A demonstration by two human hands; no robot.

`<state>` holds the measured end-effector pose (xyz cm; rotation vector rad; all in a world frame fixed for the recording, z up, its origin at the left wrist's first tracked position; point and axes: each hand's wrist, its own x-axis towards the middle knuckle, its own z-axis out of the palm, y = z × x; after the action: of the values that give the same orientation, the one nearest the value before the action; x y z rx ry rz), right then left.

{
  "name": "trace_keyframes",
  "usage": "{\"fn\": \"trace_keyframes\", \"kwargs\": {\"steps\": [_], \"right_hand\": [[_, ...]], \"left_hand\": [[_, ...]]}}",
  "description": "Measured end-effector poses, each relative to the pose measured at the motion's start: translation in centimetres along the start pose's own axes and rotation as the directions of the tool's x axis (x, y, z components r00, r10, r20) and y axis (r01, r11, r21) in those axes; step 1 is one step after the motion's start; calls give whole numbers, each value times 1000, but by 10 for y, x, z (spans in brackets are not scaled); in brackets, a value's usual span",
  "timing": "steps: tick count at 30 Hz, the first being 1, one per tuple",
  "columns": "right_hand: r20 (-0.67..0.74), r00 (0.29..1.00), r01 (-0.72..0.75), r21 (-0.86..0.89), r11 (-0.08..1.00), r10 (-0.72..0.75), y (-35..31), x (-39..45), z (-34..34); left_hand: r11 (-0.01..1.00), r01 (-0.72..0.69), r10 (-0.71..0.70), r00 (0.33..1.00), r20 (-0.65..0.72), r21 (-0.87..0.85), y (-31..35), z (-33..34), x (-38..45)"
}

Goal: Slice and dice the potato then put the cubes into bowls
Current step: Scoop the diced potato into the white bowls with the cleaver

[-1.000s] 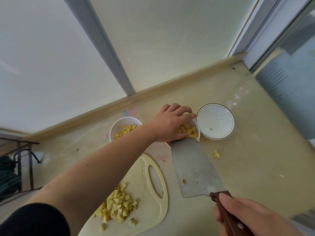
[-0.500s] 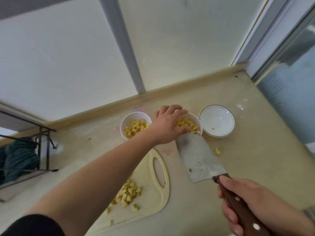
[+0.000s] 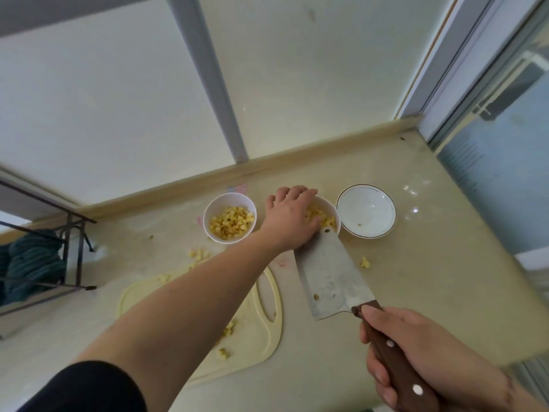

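My right hand (image 3: 416, 352) grips the brown handle of a cleaver (image 3: 326, 278), whose flat blade tip lies at the rim of the middle white bowl (image 3: 331, 208). My left hand (image 3: 289, 220) rests over that bowl and the blade tip, fingers on the yellow potato cubes (image 3: 322, 220) inside. A left white bowl (image 3: 229, 217) holds more cubes. To the right stands a gold-rimmed white bowl (image 3: 367, 214) with only a scrap in it. Under my left forearm lies a pale cutting board (image 3: 261, 316) with a few cubes (image 3: 227, 331) on it.
Loose potato bits lie on the beige counter (image 3: 430, 278), one (image 3: 364, 262) right of the blade and some (image 3: 199, 254) left of the board. A black metal rack (image 3: 71, 251) with a dark cloth stands at the left. A window wall runs behind the bowls.
The view has pulled back and shifted. My left hand has slid further over the middle bowl, and the cleaver stays at the bowl's rim.
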<state>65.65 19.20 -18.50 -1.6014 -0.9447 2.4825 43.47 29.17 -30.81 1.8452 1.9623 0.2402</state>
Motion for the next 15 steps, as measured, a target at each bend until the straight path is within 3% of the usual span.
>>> {"fn": "trace_keyframes", "kwargs": {"steps": [5, 8, 12, 15], "right_hand": [[35, 999, 35, -82, 996, -33, -1, -1, -15], [104, 993, 70, -206, 976, -49, 6, -2, -19], [92, 991, 132, -471, 872, -100, 39, 13, -4], [37, 977, 192, -577, 794, -210, 75, 40, 16]], "left_hand": [[999, -40, 41, 999, -18, 1, -8, -14, -6], [984, -126, 109, 984, -140, -124, -36, -35, -31], [976, -81, -20, 891, -453, -204, -103, -47, -120], [979, 32, -135, 837, -531, -199, -147, -29, -193]]}}
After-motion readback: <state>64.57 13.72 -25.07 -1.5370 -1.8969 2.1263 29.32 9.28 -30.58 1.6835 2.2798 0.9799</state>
